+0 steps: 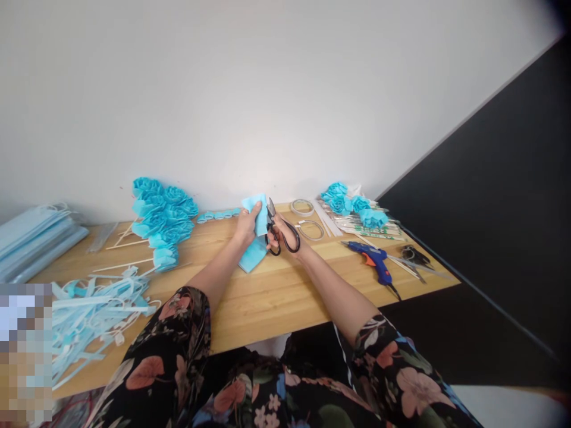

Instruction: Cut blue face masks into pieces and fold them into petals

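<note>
Over the middle of the table, my left hand [248,224] pinches a folded light-blue sheet [261,217], thumb on its face. My right hand [284,233] grips black-handled scissors [292,236], fingers in the loops. The metal blades point up and stand right at the sheet's right edge; I cannot tell whether they have cut into it. Below the hands another blue folded piece [252,255] lies on the wood. Behind my left hand runs a row of small blue rolled pieces [218,214].
Blue fabric roses [163,208] on sticks lie left, more roses [339,199] right on packaged sticks. A blue glue gun [372,257], black-handled pliers [416,255], a tape roll [302,207] and a wire coil [311,229] lie right. Cut strips [100,309] and stacked blue sheets [38,235] are left.
</note>
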Tool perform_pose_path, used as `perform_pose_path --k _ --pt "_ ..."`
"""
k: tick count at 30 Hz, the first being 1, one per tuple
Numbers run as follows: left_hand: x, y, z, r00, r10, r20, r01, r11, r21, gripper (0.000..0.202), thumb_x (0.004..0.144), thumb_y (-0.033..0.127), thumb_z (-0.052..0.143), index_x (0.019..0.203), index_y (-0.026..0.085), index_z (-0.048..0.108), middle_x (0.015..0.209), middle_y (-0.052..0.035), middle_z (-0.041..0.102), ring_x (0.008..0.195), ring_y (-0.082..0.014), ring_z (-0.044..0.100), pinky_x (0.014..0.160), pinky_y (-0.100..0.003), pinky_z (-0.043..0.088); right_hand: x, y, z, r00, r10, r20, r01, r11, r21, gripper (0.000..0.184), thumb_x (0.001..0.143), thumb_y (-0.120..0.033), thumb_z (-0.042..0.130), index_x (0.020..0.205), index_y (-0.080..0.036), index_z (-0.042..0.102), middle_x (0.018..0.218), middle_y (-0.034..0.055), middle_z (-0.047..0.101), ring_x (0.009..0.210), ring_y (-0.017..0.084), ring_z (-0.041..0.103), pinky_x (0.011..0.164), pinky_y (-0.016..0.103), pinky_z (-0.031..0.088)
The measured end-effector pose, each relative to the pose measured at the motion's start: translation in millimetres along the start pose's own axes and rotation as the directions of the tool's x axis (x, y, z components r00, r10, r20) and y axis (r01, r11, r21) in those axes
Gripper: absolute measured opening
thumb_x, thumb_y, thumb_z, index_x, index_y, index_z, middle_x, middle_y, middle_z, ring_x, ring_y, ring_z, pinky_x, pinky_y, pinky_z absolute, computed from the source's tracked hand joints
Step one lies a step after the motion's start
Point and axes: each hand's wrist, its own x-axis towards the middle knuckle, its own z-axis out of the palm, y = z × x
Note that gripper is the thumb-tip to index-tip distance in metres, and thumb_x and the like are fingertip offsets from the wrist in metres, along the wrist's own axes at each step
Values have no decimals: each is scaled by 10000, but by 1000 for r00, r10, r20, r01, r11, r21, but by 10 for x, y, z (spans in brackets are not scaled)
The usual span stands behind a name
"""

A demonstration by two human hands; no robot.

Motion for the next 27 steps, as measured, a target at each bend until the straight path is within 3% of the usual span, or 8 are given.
perform_pose_path --k 8,19,27 --pt "4 -10 3 1000 7 4 -8 1000 4 515 582 578 850 721 154 594 545 1 630 424 -118 555 444 -235 450 14 70 -5 997 -62 -37 63 998 13 483 853 -687 575 939 -216 517 600 -57 561 426 86 472 533 287 565" --pt "28 9 0 996 82 -42 -83 996 -23 491 586 542 859 668 155 569 538 21 599 449 -93 528 468 -216 451 5 31 4 1000 18 2 -18 1000 -3 508 813 -703 605 912 -208 552 566 -61 545 410 86 461 553 282 580" --pt "-61 47 43 999 24 43 -25 999 31 507 583 566 855 698 149 592 520 -13 629 451 -146 599 452 -230 466 21 56 -26 998 -47 -39 46 999 -26 512 836 -702 586 869 -192 568 568 -43 554 419 89 479 535 288 585"
